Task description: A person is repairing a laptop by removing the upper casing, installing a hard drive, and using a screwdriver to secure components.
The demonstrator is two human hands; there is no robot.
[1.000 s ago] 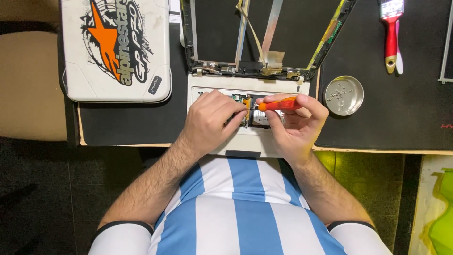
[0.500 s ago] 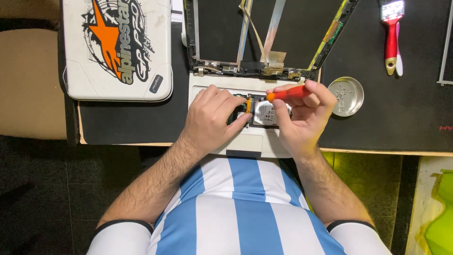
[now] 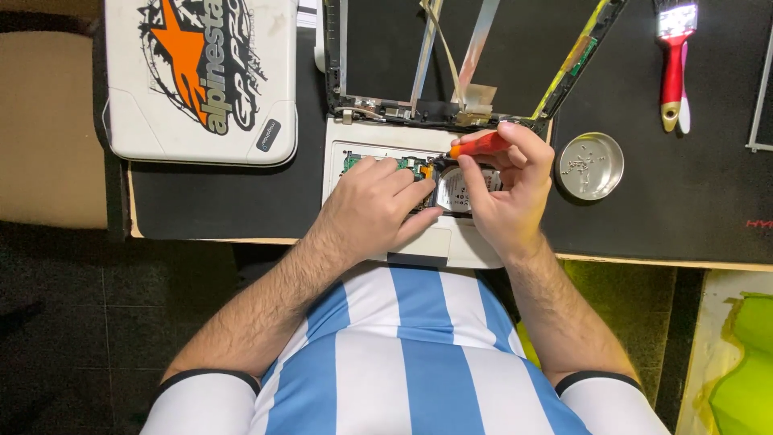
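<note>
A white laptop base (image 3: 475,246) lies opened on the black mat, its green circuit board (image 3: 351,161) and a round silver hard drive (image 3: 459,192) exposed. My right hand (image 3: 507,189) grips an orange-handled screwdriver (image 3: 477,145), its tip pointing left at the board near the drive's top left corner. My left hand (image 3: 378,205) rests palm down on the open base, fingers pressing on the board beside the drive. The bare screen frame (image 3: 451,56) with ribbon cables stands behind.
A white laptop lid with an orange and black sticker (image 3: 201,76) lies at the left. A round metal dish with small screws (image 3: 590,165) sits right of my right hand. A red-handled brush (image 3: 672,68) lies at the far right. The black mat (image 3: 692,201) ends at the table edge.
My right hand has lifted the screwdriver up and to the right, from over the drive to the board's upper edge. My left hand shifted slightly left, uncovering the drive.
</note>
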